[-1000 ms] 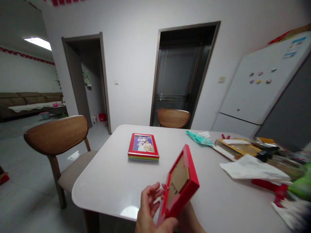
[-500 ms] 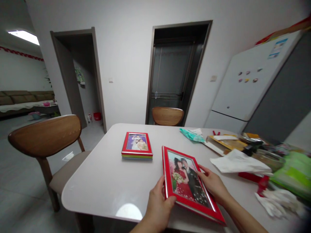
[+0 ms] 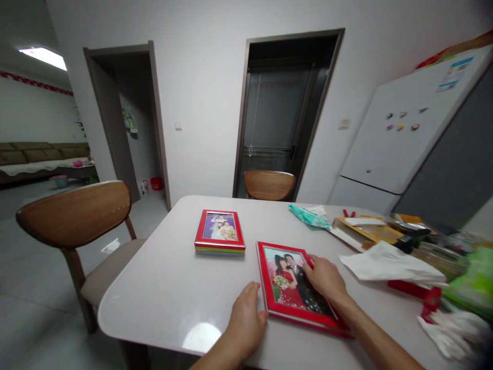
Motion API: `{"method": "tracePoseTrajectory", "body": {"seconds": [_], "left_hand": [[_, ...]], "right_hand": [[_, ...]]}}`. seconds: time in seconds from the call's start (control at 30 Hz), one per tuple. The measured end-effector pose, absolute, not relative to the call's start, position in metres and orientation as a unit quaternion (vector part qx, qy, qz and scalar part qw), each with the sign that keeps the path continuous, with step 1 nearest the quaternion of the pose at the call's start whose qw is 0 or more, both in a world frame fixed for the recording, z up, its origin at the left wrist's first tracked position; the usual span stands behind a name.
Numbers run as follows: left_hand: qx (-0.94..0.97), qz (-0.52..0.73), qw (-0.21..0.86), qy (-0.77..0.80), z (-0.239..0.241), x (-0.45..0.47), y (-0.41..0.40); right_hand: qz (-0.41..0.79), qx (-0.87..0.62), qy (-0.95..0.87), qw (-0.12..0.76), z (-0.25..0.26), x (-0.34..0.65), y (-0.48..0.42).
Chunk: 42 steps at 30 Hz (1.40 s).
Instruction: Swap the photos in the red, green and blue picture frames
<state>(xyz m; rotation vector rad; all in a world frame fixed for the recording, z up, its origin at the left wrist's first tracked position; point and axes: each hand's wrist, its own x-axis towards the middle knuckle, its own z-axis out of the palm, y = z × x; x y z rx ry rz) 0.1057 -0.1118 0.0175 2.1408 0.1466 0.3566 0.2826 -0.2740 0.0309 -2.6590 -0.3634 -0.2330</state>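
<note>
A large red picture frame (image 3: 289, 288) with a photo of a couple lies flat, or nearly so, on the pale table (image 3: 162, 288) in front of me. My right hand (image 3: 326, 277) grips its right edge, fingertips over the border beside the photo. My left hand (image 3: 247, 318) is at the lower left edge, fingers stretched out along it and thumb by the corner; whether it presses the edge is hard to tell. To the left sits a stack of smaller picture frames (image 3: 220, 244), a red one on top with green and blue edges beneath.
Along the table's right side are a teal packet (image 3: 310, 216), a yellow envelope (image 3: 370, 231), white paper (image 3: 389, 262), a green bag (image 3: 475, 280) and white gloves (image 3: 450, 329). A wooden chair (image 3: 77, 213) stands at the left, another chair (image 3: 269, 184) at the far side.
The large picture frame has come down from a tilted hold to lie on the table. My left hand has loosened from its corner, while my right hand stays on the right edge.
</note>
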Motion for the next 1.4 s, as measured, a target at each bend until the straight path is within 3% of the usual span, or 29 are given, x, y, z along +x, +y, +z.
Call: {"method": "tracePoseTrajectory", "body": {"seconds": [0.2, 0.4, 0.77, 0.83, 0.9, 1.0, 1.1, 1.23, 1.4], "left_hand": [[0.873, 0.18, 0.435, 0.125, 0.015, 0.096, -0.062], [0.867, 0.227, 0.417, 0.153, 0.025, 0.086, -0.027], [0.827, 0.279, 0.471, 0.124, 0.056, 0.082, -0.03], [0.812, 0.259, 0.512, 0.107, 0.063, 0.081, -0.041], [0.763, 0.223, 0.603, 0.069, 0.071, 0.077, -0.053], [0.637, 0.17, 0.752, 0.01, 0.085, 0.064, -0.066], [0.549, 0.158, 0.82, -0.009, 0.094, 0.044, -0.07], [0.517, 0.168, 0.838, 0.041, 0.088, 0.018, -0.061], [0.542, 0.166, 0.819, 0.083, 0.065, 0.001, -0.045]], "right_hand": [[-0.055, -0.92, -0.239, 0.305, 0.042, 0.263, -0.168], [-0.001, -0.914, -0.152, 0.376, 0.037, 0.278, -0.095], [0.025, -0.771, -0.116, 0.626, 0.069, 0.226, -0.152], [0.032, -0.67, -0.133, 0.729, 0.08, 0.195, -0.165], [0.024, -0.625, -0.153, 0.765, 0.088, 0.164, -0.174], [-0.047, -0.665, -0.205, 0.717, 0.087, 0.125, -0.182], [-0.134, -0.708, -0.342, 0.603, 0.075, 0.1, -0.184], [-0.205, -0.696, -0.509, 0.463, 0.055, 0.083, -0.179], [-0.167, -0.677, -0.594, 0.401, 0.034, 0.068, -0.162]]}}
